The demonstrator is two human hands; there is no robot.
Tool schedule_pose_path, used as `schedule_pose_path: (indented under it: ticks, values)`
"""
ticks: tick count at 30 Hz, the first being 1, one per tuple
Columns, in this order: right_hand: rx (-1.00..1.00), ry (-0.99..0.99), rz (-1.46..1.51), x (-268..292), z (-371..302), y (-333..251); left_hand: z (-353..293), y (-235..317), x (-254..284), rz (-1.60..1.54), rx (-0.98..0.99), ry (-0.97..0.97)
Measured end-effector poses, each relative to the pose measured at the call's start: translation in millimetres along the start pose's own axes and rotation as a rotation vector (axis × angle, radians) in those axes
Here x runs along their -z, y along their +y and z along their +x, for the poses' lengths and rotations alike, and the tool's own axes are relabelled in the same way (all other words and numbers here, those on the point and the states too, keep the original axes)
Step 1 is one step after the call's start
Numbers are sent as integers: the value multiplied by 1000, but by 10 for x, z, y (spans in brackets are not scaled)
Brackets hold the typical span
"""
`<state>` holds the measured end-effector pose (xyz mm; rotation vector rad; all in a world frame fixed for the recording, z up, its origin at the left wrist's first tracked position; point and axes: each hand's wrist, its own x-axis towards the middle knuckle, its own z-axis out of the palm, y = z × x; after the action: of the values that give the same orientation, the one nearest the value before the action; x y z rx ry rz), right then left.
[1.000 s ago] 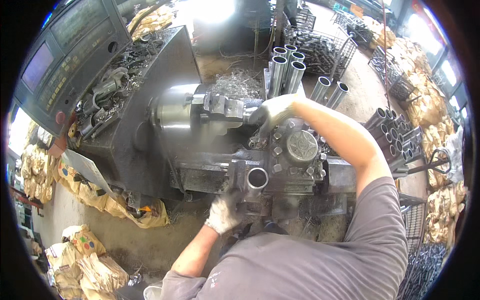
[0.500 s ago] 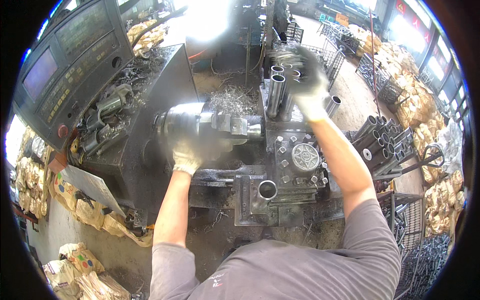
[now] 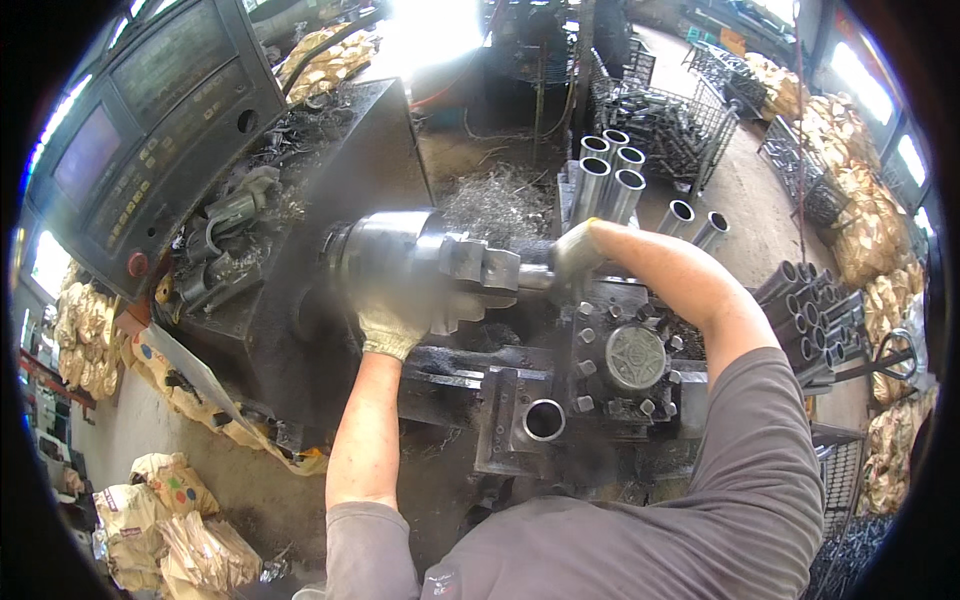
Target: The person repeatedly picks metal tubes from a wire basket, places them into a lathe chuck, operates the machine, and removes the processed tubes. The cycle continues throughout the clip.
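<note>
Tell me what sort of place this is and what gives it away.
Most likely a metalworking shop: there is a lathe-type chuck, a control panel with a screen and buttons, and a heap of metal shavings.

Silver-grey chuck [image 3: 398, 243], star-patterned cap [image 3: 635, 357]

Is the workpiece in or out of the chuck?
In: the metal workpiece protrudes from the jaws of the chuck, beside the right hand. Whether it is clamped tight, I cannot tell.
</note>
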<state>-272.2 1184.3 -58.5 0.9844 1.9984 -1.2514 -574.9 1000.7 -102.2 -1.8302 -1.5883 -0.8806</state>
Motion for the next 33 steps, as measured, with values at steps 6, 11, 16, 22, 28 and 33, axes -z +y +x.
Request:
schedule_pose_path:
  ticks: [6,11,16,22,28,33]
  values:
    - [222,273,-375,-237,363,81,84,121,228,-96,25,-84]
    - [-141,648,-870,-427,-758,-243,-113,-144,-13,71,-176,185]
    - [-100,1232,-817,-1036,-1556,-506,-106,-31,-21,-119,-159,169]
    - [135,862,205,-2679,-1729,-1430,-1019,826,943,-1302,199,-83]
    - [354,462,1123,-3934,-334,-794,-2052,1312,979,-1704,1591,-701]
    - [245,662,722,-4407,41,-541,-2199,1460,928,-1641,1523,-559]
